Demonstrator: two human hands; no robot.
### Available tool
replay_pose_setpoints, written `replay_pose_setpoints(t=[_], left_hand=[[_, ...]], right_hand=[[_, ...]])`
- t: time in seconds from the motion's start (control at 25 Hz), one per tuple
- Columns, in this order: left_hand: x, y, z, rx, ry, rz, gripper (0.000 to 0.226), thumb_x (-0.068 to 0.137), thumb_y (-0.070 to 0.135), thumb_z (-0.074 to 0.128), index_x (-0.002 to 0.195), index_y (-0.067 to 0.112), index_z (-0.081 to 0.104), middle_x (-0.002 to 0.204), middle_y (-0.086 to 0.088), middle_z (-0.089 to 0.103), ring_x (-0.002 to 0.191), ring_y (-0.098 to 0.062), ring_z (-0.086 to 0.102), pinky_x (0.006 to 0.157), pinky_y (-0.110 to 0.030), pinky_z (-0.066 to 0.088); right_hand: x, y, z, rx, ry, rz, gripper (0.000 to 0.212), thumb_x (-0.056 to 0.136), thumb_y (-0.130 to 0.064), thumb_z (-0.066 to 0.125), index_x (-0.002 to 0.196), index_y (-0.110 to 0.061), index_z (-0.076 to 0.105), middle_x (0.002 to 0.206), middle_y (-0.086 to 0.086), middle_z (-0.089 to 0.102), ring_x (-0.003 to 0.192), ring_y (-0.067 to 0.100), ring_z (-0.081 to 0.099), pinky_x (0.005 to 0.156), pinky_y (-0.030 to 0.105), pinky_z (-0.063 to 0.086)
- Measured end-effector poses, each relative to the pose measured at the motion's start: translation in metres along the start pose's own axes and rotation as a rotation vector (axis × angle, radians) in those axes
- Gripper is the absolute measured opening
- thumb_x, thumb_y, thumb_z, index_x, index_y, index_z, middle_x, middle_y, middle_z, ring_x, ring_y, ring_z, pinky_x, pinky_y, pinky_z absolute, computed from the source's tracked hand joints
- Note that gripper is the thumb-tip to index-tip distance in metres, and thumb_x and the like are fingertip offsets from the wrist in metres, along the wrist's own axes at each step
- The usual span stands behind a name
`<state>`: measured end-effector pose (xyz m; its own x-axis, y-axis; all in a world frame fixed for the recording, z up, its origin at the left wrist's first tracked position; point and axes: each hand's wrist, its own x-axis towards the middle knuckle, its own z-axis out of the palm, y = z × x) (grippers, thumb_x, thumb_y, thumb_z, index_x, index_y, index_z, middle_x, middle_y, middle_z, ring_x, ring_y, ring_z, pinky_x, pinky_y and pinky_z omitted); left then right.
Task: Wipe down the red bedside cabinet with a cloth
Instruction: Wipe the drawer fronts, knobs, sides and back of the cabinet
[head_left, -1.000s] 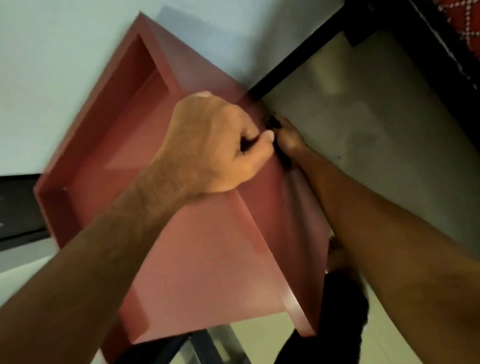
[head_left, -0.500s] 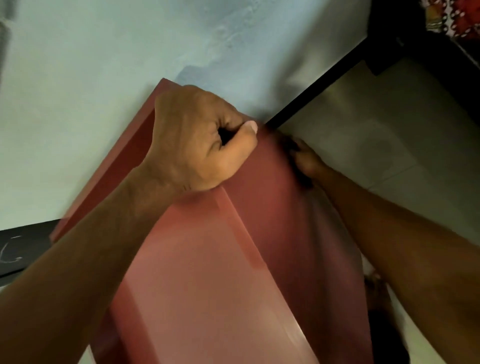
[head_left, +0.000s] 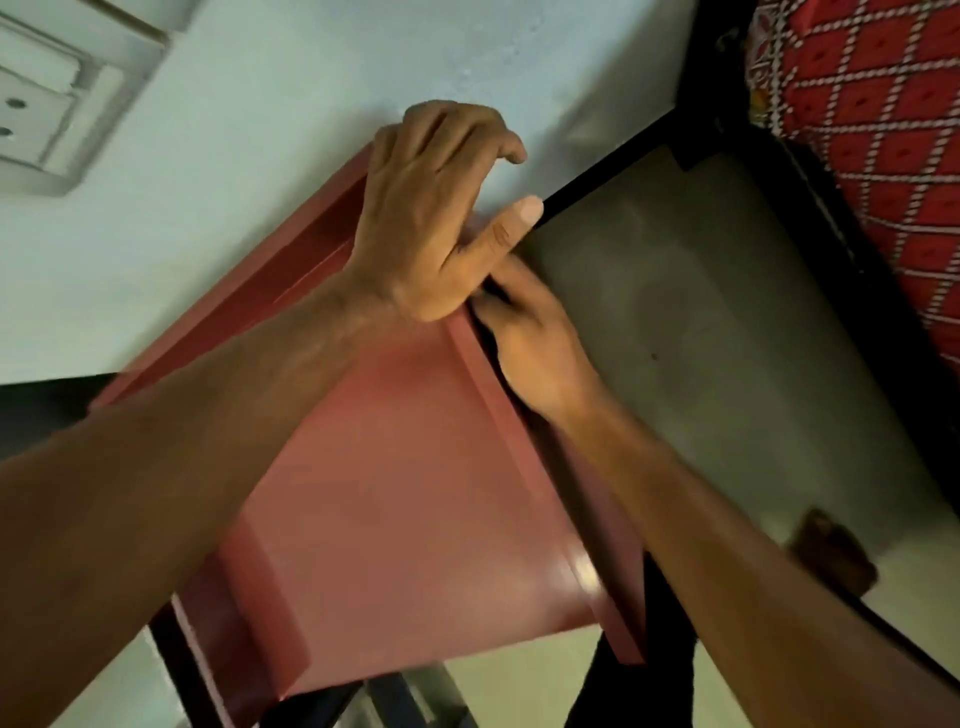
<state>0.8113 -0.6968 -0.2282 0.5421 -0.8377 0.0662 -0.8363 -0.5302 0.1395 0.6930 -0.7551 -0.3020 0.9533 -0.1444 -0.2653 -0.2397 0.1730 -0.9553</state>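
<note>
your left hand (head_left: 436, 218) has unclenched, fingers loose on the far corner of the red cabinet (head_left: 405, 493) against the wall (head_left: 249, 171); your right hand (head_left: 540, 353) lies along its side, grip hidden, so wiping likely falls to that hand

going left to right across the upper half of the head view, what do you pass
wall socket plate → left hand → right hand → black bed frame → red patterned bedding

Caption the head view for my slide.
Left hand rests on the far corner of the red cabinet; right hand lies against its side.
</note>
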Motion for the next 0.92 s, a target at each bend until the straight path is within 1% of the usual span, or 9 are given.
replay_pose_setpoints(t=[0.12,0.2,0.28,0.4,0.52,0.64,0.72,0.8,0.92], left_hand=[[0.000,-0.001,-0.001,-0.047,-0.063,-0.005,0.058,0.102,0.057,0.024,0.113,0.017,0.065,0.113,0.004,0.066,0.113,-0.022,0.054,0.088,-0.037,0.038],[-0.001,-0.003,0.001,-0.022,-0.095,-0.024,0.059,0.102,0.061,0.025,0.112,0.020,0.066,0.110,0.007,0.067,0.113,-0.020,0.054,0.086,-0.034,0.035],[-0.005,0.004,0.002,-0.039,-0.123,-0.070,0.062,0.100,0.064,0.023,0.108,0.021,0.066,0.102,0.007,0.070,0.107,-0.019,0.056,0.085,-0.032,0.031],[-0.026,0.038,0.003,-0.074,-0.093,-0.119,0.058,0.100,0.062,0.027,0.095,0.020,0.067,0.087,0.003,0.070,0.089,-0.022,0.058,0.080,-0.036,0.038],[-0.063,0.079,0.012,-0.042,-0.027,-0.145,0.044,0.100,0.052,0.039,0.082,0.023,0.067,0.076,0.006,0.066,0.081,-0.021,0.058,0.079,-0.037,0.035],[-0.094,0.113,0.024,-0.023,0.022,-0.147,0.037,0.095,0.047,0.047,0.073,0.024,0.068,0.070,0.010,0.066,0.079,-0.016,0.058,0.084,-0.035,0.031],[-0.095,0.121,0.024,-0.006,0.011,-0.167,0.034,0.092,0.046,0.049,0.077,0.026,0.071,0.075,0.012,0.069,0.081,-0.014,0.057,0.085,-0.033,0.028],[-0.094,0.127,0.020,0.003,-0.025,-0.191,0.036,0.092,0.049,0.045,0.082,0.028,0.072,0.080,0.011,0.070,0.084,-0.014,0.057,0.086,-0.032,0.027],[-0.107,0.144,0.020,-0.043,-0.047,-0.198,0.038,0.095,0.050,0.043,0.084,0.028,0.072,0.082,0.011,0.070,0.084,-0.014,0.057,0.087,-0.030,0.028]], right_hand=[[-0.150,-0.019,-0.017,0.020,0.091,0.137,0.046,0.103,-0.018,0.048,0.146,-0.035,0.045,0.143,-0.020,0.051,0.137,0.005,0.044,0.116,0.032,0.034],[-0.212,-0.014,-0.027,0.062,0.109,0.251,0.044,0.101,-0.022,0.048,0.142,-0.036,0.048,0.139,-0.023,0.054,0.136,0.001,0.044,0.118,0.034,0.032],[-0.206,-0.007,-0.028,0.096,0.119,0.341,0.045,0.095,-0.026,0.050,0.138,-0.039,0.053,0.136,-0.026,0.056,0.134,-0.002,0.045,0.120,0.037,0.030],[-0.119,0.006,-0.020,0.014,0.084,0.295,0.045,0.098,-0.024,0.047,0.140,-0.037,0.051,0.144,-0.018,0.051,0.134,0.001,0.044,0.117,0.029,0.029],[-0.055,0.081,-0.028,0.057,0.052,0.413,0.046,0.099,-0.011,0.046,0.143,-0.021,0.049,0.143,-0.005,0.053,0.131,0.011,0.047,0.115,0.031,0.034],[-0.106,0.150,-0.043,0.047,0.101,0.618,0.045,0.097,-0.013,0.048,0.141,-0.019,0.052,0.139,0.004,0.057,0.128,0.023,0.053,0.113,0.041,0.039],[-0.155,0.140,-0.048,0.060,0.155,0.669,0.045,0.096,-0.015,0.050,0.138,-0.028,0.056,0.134,0.002,0.062,0.119,0.021,0.059,0.103,0.034,0.045],[-0.188,0.099,-0.044,0.205,0.317,0.623,0.044,0.090,-0.018,0.052,0.130,-0.031,0.063,0.126,0.000,0.067,0.111,0.018,0.063,0.096,0.034,0.048],[-0.233,0.036,-0.027,0.274,0.281,0.379,0.044,0.091,-0.019,0.046,0.128,-0.037,0.063,0.131,-0.008,0.064,0.126,0.015,0.056,0.107,0.035,0.041]])
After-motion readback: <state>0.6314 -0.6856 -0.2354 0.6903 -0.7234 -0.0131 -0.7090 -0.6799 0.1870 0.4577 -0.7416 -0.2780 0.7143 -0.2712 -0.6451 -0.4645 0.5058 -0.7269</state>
